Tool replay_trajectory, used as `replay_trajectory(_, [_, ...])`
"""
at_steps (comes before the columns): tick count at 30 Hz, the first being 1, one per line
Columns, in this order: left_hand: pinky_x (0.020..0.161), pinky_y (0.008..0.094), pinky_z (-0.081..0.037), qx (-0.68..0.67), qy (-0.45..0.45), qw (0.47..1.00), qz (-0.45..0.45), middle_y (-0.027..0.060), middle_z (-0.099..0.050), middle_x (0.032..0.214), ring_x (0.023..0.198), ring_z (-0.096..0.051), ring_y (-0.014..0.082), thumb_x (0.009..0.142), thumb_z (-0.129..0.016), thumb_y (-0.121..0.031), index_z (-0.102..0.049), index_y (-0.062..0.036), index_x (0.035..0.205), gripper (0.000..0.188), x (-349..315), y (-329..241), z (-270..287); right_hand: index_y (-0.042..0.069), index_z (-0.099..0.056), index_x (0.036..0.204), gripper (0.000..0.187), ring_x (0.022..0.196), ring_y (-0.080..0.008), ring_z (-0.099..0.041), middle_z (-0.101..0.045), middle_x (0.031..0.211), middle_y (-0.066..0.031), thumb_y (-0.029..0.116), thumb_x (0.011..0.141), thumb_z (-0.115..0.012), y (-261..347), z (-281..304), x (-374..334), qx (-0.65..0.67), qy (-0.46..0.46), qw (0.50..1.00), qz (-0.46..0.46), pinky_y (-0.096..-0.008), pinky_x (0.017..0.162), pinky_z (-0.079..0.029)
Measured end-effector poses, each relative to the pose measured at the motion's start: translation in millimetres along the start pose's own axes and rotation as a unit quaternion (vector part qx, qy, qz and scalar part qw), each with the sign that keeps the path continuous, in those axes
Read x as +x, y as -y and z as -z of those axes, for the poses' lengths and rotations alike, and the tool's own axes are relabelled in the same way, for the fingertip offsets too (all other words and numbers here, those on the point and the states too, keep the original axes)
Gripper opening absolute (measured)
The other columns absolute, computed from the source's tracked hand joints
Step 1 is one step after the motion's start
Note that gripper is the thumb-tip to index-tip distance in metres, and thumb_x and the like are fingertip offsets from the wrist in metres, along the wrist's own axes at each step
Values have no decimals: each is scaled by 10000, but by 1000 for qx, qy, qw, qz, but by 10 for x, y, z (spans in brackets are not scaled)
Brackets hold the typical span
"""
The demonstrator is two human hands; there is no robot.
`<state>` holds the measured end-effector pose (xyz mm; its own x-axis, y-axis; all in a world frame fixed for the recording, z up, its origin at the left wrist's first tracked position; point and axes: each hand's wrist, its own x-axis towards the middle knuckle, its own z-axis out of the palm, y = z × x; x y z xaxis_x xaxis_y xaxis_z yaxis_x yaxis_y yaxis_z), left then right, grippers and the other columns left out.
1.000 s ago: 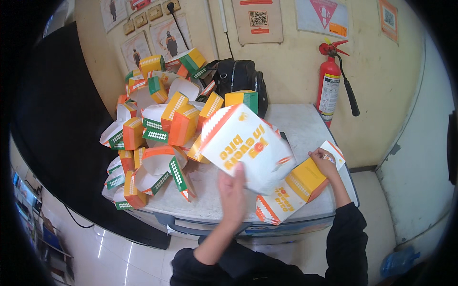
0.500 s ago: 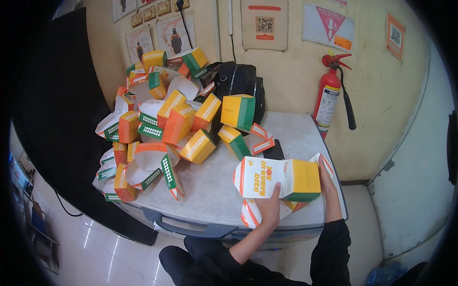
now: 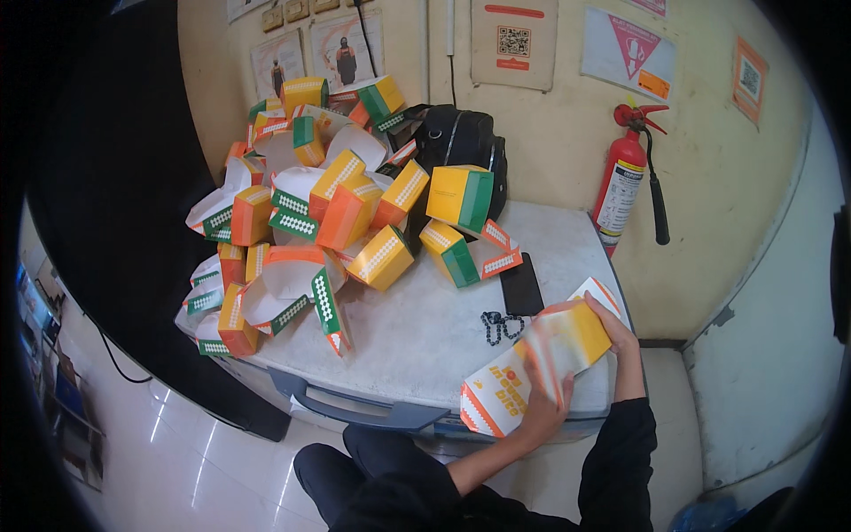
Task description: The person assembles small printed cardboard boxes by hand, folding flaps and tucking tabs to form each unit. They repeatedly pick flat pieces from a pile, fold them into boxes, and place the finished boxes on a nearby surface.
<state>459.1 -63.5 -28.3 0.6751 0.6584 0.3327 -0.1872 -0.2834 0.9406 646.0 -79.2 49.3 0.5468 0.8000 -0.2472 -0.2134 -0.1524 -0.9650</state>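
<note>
A partly folded takeaway food carton [image 3: 581, 335], yellow with orange and white parts, is between my two hands over the table's front right. My right hand [image 3: 620, 330] grips its far right side with the fingers wrapped over the edge. At its near side, my left hand [image 3: 548, 401] presses a panel with the fingers; this panel and the fingertips are smeared by motion. Under my left hand lies a flat white carton blank [image 3: 498, 395] with orange lettering and a zigzag orange edge. Another white and orange edge [image 3: 596, 288] shows behind my right hand.
A heap of folded yellow, orange and green cartons [image 3: 341, 208] covers the table's left and back. A black bag [image 3: 456, 146] stands behind it. A black phone [image 3: 521, 285] and dark beads [image 3: 502, 327] lie near the carton. A red fire extinguisher [image 3: 620, 182] hangs on the wall.
The carton has turned and its white lettered panel is now bent up, no longer lying flat to the left. My left hand has moved right. The beads and more of the phone now show.
</note>
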Motion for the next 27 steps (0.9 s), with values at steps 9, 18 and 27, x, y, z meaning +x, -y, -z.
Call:
replay_trajectory(9, [1055,457,-221,163,86,983,-23,317,-275,1323,1262,-268,443,884,-539,-134,-256,78,1305,550,-30,-55,220,-3,-644,1039,746,976,-262,-608,-649,1022,-167,671,836,-393,168,-442,8,-446,-68,892,42,-347,880,-429])
replay_trajectory(18, [1097,484,-149,87,-187,969,-138,184,-27,1442,1356,-122,360,725,-647,-38,2,-6,1390,930,-96,-344,1233,-15,-596,1107,836,1080,-368,-542,-552,1157,-255,723,814,-333,200,-957,-213,-568,-204,797,17,-404,950,-399])
replay_trajectory(27, [1017,460,-294,400,1,913,-76,222,-500,1169,1207,-397,373,783,-624,-239,-515,-73,1154,420,595,-788,1903,24,-570,1115,652,1111,-352,-517,-594,1107,-186,564,922,-260,51,-1158,-182,-710,-247,643,148,-548,1042,-231])
